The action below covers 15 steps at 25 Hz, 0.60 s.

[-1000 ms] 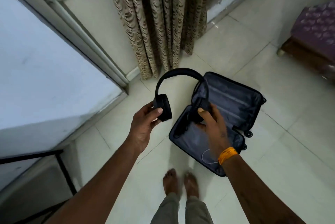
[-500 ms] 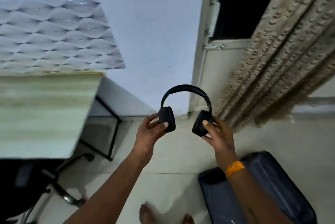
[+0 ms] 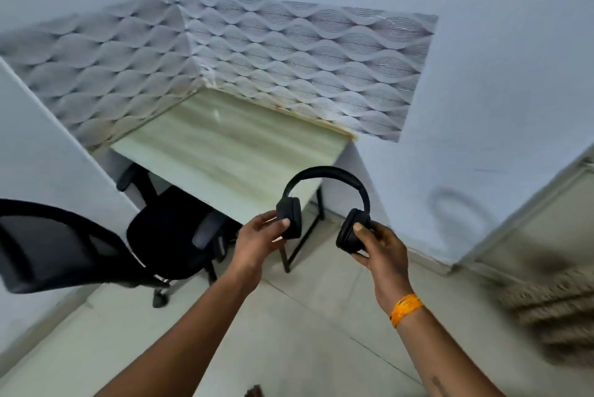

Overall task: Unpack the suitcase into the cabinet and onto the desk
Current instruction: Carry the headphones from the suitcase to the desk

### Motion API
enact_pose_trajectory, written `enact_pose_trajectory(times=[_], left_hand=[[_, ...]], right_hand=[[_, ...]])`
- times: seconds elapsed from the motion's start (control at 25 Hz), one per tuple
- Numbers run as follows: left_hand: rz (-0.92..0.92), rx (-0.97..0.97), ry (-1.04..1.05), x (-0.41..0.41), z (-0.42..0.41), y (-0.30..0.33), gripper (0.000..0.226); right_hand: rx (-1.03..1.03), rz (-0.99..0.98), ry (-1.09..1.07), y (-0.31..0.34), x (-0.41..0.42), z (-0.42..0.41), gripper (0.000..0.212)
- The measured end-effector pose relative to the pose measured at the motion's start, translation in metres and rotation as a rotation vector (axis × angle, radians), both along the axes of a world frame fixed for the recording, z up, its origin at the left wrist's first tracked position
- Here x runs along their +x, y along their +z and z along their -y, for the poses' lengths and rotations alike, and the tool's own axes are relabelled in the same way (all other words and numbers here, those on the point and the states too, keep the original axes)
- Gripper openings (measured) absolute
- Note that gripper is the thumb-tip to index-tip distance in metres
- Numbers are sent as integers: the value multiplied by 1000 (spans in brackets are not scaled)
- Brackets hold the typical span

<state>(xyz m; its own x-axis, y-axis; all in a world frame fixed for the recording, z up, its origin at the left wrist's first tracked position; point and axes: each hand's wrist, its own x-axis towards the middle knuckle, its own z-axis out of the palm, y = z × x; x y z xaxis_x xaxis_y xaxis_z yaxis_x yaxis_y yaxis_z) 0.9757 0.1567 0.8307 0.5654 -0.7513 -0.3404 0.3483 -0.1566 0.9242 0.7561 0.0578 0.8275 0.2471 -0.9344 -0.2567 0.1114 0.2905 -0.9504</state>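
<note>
Item: black headphones (image 3: 324, 197), held in the air near the desk (image 3: 225, 152). I log my left hand (image 3: 260, 239) gripping the left earcup, my right hand (image 3: 379, 248) the right. Office chair (image 3: 160, 229) at left.

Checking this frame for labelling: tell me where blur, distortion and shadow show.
Head view: the curtain at lower right is smeared by motion blur; wide-angle distortion bows the walls and desk; the headphones are sharp and cast a soft looped shadow on the wall.
</note>
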Motion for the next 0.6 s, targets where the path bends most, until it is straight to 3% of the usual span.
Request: enact_pose_trajectory(times=[0.28, 0.6], left_hand=[[7, -2, -33, 140, 16, -5, 32], [-12, 27, -144, 222, 127, -56, 37]], right_hand=[[-24, -11, -84, -3, 150, -4, 21], [17, -53, -212, -42, 222, 88, 20]])
